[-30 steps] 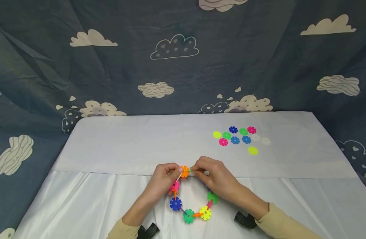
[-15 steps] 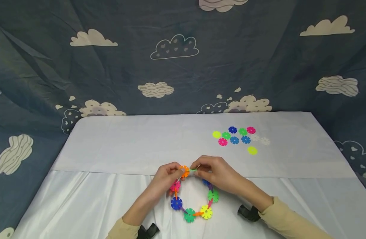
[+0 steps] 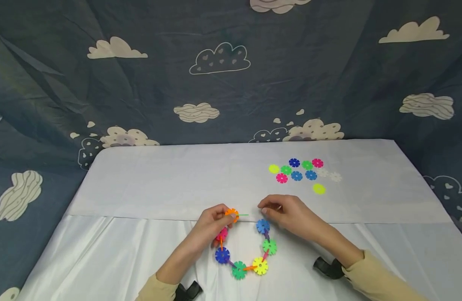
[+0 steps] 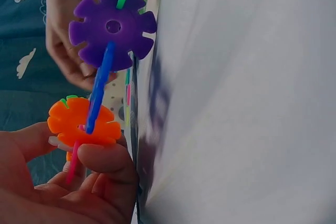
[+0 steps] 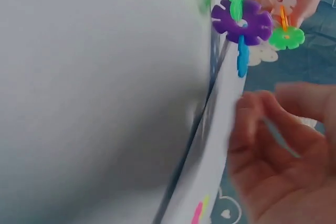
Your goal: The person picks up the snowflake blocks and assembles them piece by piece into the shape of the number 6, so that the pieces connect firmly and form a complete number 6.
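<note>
My left hand (image 3: 212, 224) pinches one end of a curved chain of notched plastic discs, near an orange disc (image 3: 232, 214) with a thin green disc (image 3: 243, 215) slotted into it, seen edge-on. The chain bends round through a dark blue disc (image 3: 222, 255), a green one and a yellow disc (image 3: 260, 266). Its other end is a light blue disc (image 3: 263, 226), a gap apart from the first end. My right hand (image 3: 291, 212) hovers just beyond that end, fingers loosely curled, holding nothing visible. In the right wrist view a purple disc (image 5: 242, 22) hangs above my right hand (image 5: 283, 150).
Several loose discs lie on the white-covered table farther back and right, among them a pink disc (image 3: 281, 178), a dark blue disc (image 3: 294, 162) and a yellow disc (image 3: 319, 189). A dark cloud-print cloth (image 3: 223, 96) hangs behind the table.
My right hand has let go of the thin green disc and moved right, away from the chain, uncovering the light blue end. My left hand keeps its hold, nearly still.
</note>
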Motion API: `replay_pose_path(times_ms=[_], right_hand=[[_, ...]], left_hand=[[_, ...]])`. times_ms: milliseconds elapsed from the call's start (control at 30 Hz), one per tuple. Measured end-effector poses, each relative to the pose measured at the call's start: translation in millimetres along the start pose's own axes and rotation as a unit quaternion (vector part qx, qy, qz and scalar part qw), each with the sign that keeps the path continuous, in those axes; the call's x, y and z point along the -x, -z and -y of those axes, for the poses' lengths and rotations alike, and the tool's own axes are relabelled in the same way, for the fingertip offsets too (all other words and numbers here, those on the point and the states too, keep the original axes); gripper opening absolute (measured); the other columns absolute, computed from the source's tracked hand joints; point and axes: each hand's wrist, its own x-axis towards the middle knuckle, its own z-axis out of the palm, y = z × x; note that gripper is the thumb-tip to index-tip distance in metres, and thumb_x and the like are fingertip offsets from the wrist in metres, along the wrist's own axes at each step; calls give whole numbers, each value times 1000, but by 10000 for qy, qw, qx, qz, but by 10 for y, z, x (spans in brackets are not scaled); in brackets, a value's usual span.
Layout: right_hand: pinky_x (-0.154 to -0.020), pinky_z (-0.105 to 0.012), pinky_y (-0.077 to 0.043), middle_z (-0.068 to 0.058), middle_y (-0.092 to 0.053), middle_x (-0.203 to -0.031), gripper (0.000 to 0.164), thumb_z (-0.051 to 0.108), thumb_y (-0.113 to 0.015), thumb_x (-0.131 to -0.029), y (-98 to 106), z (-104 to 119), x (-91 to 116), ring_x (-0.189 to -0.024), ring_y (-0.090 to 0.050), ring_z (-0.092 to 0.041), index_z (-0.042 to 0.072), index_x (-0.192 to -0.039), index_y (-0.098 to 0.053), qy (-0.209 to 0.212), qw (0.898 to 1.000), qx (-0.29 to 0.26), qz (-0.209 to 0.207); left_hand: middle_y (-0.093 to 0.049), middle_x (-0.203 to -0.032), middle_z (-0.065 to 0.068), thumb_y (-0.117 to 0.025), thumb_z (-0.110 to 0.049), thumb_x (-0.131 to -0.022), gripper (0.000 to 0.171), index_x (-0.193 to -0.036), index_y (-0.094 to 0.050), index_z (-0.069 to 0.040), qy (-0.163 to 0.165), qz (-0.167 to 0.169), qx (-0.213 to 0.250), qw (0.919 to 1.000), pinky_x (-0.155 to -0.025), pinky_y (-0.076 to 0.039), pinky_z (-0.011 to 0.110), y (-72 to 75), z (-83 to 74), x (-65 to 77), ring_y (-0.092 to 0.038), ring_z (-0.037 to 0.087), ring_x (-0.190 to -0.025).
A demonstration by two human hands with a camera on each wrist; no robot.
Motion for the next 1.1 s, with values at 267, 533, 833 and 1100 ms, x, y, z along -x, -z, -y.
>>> replay_pose_path(times_ms=[267,533,833,1100], right_hand=[[-63,-25,-45,5,-55,-77,6,19,-66,-94,-11,-78,88,-72,-52,-14,14,-96,-69,-71,9974,1,712],[-66,-24,-48,-2,-62,-80,3,13,-60,-97,-80,-69,108,-75,-57,-19,10,-97,-62,-270,9916,-968,820],[-65,-25,-51,-5,-57,-74,7,12,-59,-99,-139,-32,97,-70,-56,-22,6,-102,-60,-252,9823,-1676,797],[-67,-27,-53,-5,-63,-79,10,14,-61,-98,-152,6,77,-70,-59,-19,5,-103,-62,-123,9831,-1702,662]], left_hand=[[-58,-78,6,-66,-25,-95,23,-96,-60,-3,-82,47,-84,9999,-38,-33,23,-4,24,-4,-38,12,-45],[-59,-81,6,-62,-29,-98,25,-98,-62,-4,-51,90,-198,9998,-38,-34,24,-15,26,-2,-39,12,-45],[-59,-79,8,-64,-26,-96,22,-94,-64,-4,-58,215,-208,9995,-38,-34,23,-6,30,-7,-37,11,-44],[-59,-79,8,-64,-26,-96,22,-96,-64,-4,-121,247,-167,9995,-38,-32,25,-9,12,8,-35,12,-43]])
